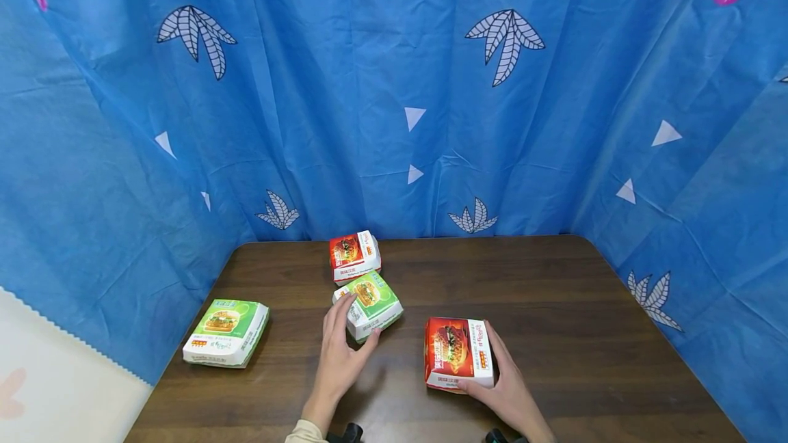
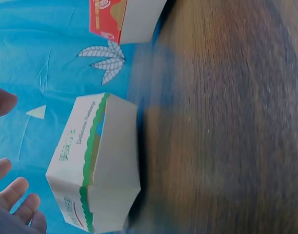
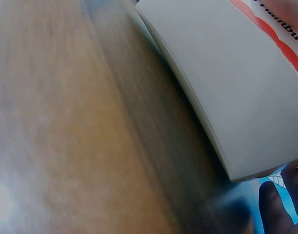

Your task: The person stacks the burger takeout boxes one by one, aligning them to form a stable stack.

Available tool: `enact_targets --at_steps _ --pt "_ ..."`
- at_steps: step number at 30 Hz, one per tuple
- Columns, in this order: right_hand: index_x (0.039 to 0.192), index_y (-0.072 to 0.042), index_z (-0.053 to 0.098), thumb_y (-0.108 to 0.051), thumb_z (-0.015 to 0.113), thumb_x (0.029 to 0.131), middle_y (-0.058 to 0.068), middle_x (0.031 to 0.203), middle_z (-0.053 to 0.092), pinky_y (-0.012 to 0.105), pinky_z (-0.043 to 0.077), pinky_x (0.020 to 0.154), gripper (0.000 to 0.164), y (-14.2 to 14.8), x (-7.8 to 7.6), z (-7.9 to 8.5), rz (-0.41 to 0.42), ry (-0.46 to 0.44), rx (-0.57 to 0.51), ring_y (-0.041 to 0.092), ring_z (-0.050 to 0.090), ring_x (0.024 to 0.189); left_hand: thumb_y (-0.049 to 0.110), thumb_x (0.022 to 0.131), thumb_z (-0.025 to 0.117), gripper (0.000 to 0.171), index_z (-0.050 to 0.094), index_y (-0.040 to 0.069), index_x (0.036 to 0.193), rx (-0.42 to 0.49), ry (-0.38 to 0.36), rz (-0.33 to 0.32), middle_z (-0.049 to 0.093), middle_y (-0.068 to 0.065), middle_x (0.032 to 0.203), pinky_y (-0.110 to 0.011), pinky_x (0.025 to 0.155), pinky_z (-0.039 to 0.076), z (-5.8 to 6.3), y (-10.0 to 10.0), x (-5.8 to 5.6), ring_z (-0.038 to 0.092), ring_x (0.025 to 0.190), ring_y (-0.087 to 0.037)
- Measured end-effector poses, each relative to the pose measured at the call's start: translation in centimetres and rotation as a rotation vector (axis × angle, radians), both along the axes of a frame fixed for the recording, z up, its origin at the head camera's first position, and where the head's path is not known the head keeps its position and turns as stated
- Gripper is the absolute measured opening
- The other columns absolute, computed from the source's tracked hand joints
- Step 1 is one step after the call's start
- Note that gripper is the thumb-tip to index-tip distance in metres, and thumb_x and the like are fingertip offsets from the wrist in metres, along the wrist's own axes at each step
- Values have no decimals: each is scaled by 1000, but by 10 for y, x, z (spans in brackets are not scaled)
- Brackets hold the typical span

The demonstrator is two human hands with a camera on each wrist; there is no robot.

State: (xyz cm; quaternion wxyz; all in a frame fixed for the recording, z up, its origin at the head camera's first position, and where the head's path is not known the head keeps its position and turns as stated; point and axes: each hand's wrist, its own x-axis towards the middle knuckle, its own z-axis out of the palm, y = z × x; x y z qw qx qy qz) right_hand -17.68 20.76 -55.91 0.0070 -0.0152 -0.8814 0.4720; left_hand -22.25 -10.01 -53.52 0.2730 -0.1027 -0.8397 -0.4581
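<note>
My left hand (image 1: 342,354) reaches over the near side of a green and white burger box (image 1: 372,299), fingers toward its left edge and thumb by its front. In the left wrist view the fingers (image 2: 16,195) are spread and stand apart from that box (image 2: 114,146). My right hand (image 1: 509,392) grips a red and white burger box (image 1: 452,354), thumb on its front and fingers along its right side. The right wrist view shows this box's pale side (image 3: 227,92) close up; whether its base touches the table cannot be told.
Another red burger box (image 1: 356,256) stands at the back, right behind the middle green one. A second green burger box (image 1: 226,332) sits at the table's left edge. The dark wooden table (image 1: 554,292) is bordered by a blue patterned curtain (image 1: 345,122).
</note>
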Motion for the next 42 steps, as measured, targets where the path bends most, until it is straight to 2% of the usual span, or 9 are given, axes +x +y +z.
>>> enact_targets --at_steps 3,6,10,18,28,36,42 --pt "166 -21 16 -51 89 75 16 169 24 74 30 111 121 1 0 0 3 -3 -2 41 33 148 20 80 88 79 51 8 149 6 -45 7 46 -12 154 -35 118 32 -2 -4 -1 40 144 -30" --pt "166 -21 16 -51 89 75 17 169 24 75 30 110 120 1 0 -1 5 -5 -1 43 32 148 20 80 88 82 49 9 150 5 -76 13 43 -12 156 -52 113 35 -3 -9 -3 38 144 -31" --pt "166 -20 16 -51 89 75 18 168 25 76 30 110 121 0 0 -2 1 -8 3 44 33 148 20 79 89 84 48 7 151 13 -97 17 40 -15 158 -55 113 36 -5 -15 -6 38 144 -33" --pt "166 -21 16 -52 88 75 18 168 25 75 31 109 120 0 0 0 -2 -18 5 43 34 147 27 81 88 89 42 12 155 40 -187 19 33 -15 161 -56 116 34 -12 -19 -10 35 147 -35" --pt "166 -21 16 -51 89 75 17 168 25 75 31 109 120 1 0 0 0 -10 7 43 34 147 35 78 91 110 25 8 162 66 -263 17 26 -14 166 -54 120 28 -19 -22 -14 27 153 -31" --pt "166 -20 16 -51 89 75 17 168 25 75 31 109 120 1 -1 0 1 -7 7 42 34 147 36 75 92 116 22 7 162 85 -296 22 23 -14 166 -52 121 28 -26 -24 -19 27 154 -30" --pt "166 -21 16 -51 89 75 17 168 25 75 30 110 120 1 -1 -1 -2 -13 0 42 33 148 34 75 92 116 22 5 162 128 -296 11 23 -18 165 -55 119 30 -32 -25 -22 29 151 -34"
